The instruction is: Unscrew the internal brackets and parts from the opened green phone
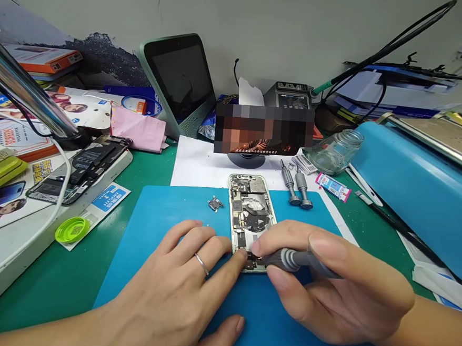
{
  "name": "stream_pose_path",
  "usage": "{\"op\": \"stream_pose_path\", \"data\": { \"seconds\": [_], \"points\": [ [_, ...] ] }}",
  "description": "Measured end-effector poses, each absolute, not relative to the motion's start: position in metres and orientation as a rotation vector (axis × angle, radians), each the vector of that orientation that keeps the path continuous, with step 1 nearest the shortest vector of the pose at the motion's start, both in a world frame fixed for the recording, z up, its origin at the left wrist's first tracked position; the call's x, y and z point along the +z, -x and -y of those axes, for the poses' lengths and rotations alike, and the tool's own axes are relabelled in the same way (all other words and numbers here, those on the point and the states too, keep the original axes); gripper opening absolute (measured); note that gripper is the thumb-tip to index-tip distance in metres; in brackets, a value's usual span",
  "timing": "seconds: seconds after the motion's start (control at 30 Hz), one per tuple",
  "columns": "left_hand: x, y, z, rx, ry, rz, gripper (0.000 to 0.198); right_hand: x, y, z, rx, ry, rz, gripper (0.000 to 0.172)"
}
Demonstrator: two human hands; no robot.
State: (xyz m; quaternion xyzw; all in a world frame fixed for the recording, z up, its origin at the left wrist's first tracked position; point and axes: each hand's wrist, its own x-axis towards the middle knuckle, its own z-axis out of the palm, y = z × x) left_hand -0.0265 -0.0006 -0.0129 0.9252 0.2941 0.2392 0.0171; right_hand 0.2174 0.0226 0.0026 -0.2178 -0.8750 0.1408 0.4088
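An opened phone (255,209) lies on the blue mat (165,202), its inner parts and a round coil area showing. My left hand (184,275) rests palm down with fingers spread; its index fingertip touches the phone's lower left edge. A ring is on one finger. Gripped in my right hand (337,286) is a grey screwdriver (288,260), slanted toward the phone's bottom end; the tip is hidden. A small loose circuit part (215,203) sits on the mat left of the phone. Two more screwdrivers, one a grey screwdriver (289,183), lie behind it to the right.
A lit screen (263,130) on a stand is at the back, partly blurred. A glass jar (337,151) and a blue machine (407,190) stand right. Tweezers (366,186) lie nearby. On the left are a green lid (72,229) and a detached phone screen assembly (83,168).
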Motion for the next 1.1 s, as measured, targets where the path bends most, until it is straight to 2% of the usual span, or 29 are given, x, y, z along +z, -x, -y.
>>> {"op": "stream_pose_path", "data": {
  "seconds": [0.5,1.1],
  "points": [
    [-0.011,0.029,0.003,0.772,-2.776,-0.916,0.042,0.002,-0.210,-0.026,0.410,0.550,2.060,0.093],
    [-0.002,0.027,0.004,0.701,-2.834,-0.924,0.040,-0.007,-0.206,-0.027,0.600,0.599,1.858,0.077]
  ]
}}
